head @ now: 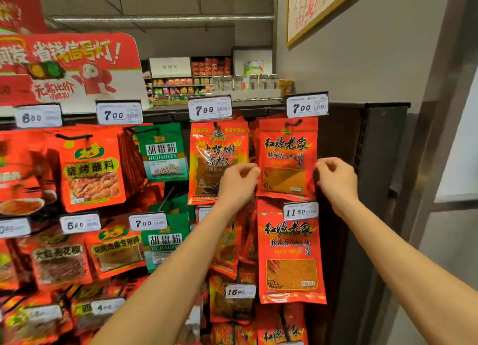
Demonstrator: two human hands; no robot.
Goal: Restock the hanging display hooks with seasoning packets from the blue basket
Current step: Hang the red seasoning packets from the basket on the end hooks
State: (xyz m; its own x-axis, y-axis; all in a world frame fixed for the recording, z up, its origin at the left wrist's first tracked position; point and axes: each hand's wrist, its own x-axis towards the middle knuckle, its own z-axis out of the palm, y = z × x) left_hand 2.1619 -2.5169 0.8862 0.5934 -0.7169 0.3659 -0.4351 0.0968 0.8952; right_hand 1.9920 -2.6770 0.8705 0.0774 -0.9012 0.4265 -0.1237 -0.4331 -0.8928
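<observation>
Red seasoning packet (287, 158), top row, far right hook, hanging under price tag (307, 108) marked 7.00. Left hand (239, 183) at packet's left edge, fingers curled, thumb and forefinger pinching edge. Right hand (336, 180) at right edge, fingers curled, pinching likewise. Second red packet (291, 254) directly below, tagged 11.50. Green pepper packets (165, 153) well left. Blue basket out of view.

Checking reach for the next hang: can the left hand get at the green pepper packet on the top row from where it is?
Probably yes: the left hand is beside the red packet, and the green pepper packet hangs unobstructed further left.
</observation>
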